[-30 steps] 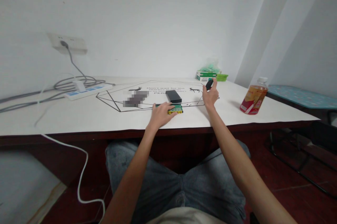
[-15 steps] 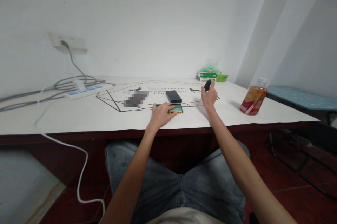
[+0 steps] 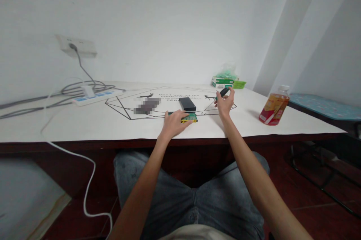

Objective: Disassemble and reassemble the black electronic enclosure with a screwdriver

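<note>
My left hand [image 3: 172, 124] grips a green circuit board [image 3: 191, 116] with yellow parts along its near edge; the fingers cover its left part. The board lies flat near the table's front edge. Just behind it rests a black rectangular case [image 3: 187, 104]. In my right hand [image 3: 225, 105] is a screwdriver [image 3: 224, 92] with a black and green handle, closed between the fingers. Its thin shaft slants down and left toward some tiny dark bits [image 3: 203, 113], perhaps screws, lying right of the board. Whether the tip touches them I cannot tell.
A drink bottle [image 3: 274, 106] stands at the right. Green and white boxes [image 3: 222, 82] with a plastic bag sit at the back right. On the left lie a power strip [image 3: 98, 97] and coiled cables [image 3: 76, 88]. A blurred-out item [image 3: 146, 106] lies left of the case.
The screwdriver in my right hand has tilted, so its shaft now shows, pointing down and left. My left hand stays on the circuit board. The view has shifted slightly.
</note>
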Tool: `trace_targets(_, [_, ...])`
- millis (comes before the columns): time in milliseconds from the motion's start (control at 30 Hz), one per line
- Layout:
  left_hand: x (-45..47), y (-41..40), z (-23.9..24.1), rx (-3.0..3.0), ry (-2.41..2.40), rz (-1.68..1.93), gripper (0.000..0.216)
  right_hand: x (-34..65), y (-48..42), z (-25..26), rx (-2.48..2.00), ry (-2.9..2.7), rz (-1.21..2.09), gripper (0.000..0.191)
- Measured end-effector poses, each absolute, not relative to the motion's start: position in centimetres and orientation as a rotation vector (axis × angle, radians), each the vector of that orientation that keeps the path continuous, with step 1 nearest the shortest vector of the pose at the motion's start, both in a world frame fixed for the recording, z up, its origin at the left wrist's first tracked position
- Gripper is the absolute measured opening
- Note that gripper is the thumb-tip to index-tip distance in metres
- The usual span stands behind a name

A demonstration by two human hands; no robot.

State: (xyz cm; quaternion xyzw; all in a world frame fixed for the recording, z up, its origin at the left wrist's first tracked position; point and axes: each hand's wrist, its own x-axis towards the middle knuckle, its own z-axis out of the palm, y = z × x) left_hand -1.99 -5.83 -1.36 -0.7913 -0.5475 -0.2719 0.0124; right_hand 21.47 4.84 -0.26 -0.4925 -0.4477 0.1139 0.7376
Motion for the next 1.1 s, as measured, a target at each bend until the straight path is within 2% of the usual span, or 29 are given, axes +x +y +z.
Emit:
trace_targets(133, [-2.1,-5.8,-1.4,-2.441,-1.666,-1.016,0.031,18.5,3.9,-0.2,-0.845,-0.934,0.576,0.070])
trace_targets(333, [-2.5,-5.2,-1.9,-2.408,-1.597,-1.179,0.025,14.1,2.5,-0.4,-0.734,-0.943,0.758,0.069])
trace_targets(600, [-2.6,-4.9,-2.1,-2.316,-1.624,-1.220,0.017,13.2,2.1,-0.6,-0.724,-0.950,0.760,0.068])
trace_targets(1100, [-2.6,-4.9,-2.1,-2.323,-1.605,-1.219,0.020,13.2,1.7,-0.4,-0.758,-0.972,0.684,0.067])
